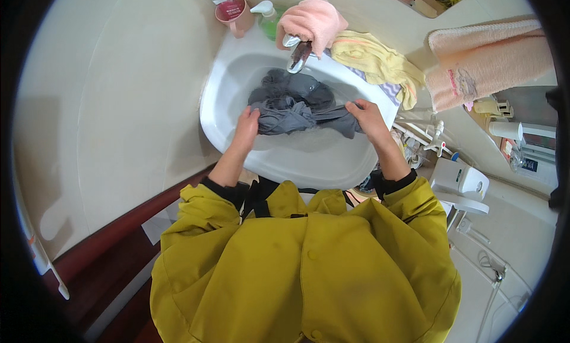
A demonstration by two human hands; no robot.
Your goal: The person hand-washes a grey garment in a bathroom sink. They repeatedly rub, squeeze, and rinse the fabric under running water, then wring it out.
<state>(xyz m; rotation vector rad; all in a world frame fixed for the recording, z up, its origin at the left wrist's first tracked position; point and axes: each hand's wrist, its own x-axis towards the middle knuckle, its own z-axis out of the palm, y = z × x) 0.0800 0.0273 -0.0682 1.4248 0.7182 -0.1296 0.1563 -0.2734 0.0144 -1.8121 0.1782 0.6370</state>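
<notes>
A wet grey garment [287,120] lies bunched in the white washbasin [307,169], partly in water. My left hand [247,125] grips its left end, near the basin's left wall. At the right, my right hand [368,118] pinches another part of the cloth between thumb and fingers, and the fabric stretches between the two hands. Darker soaked folds [289,87] sit behind, below the chrome faucet [297,60]. Pale suds float along the front of the cloth. What kind of garment it is, I cannot tell.
A pink cloth [311,22] drapes over the faucet. Beside it are a green soap pump bottle [269,22], a pink mug [236,18] and a yellow cloth [374,58] on the basin's edge. A peach towel [485,62] hangs at right, above white pipes with a valve [437,142].
</notes>
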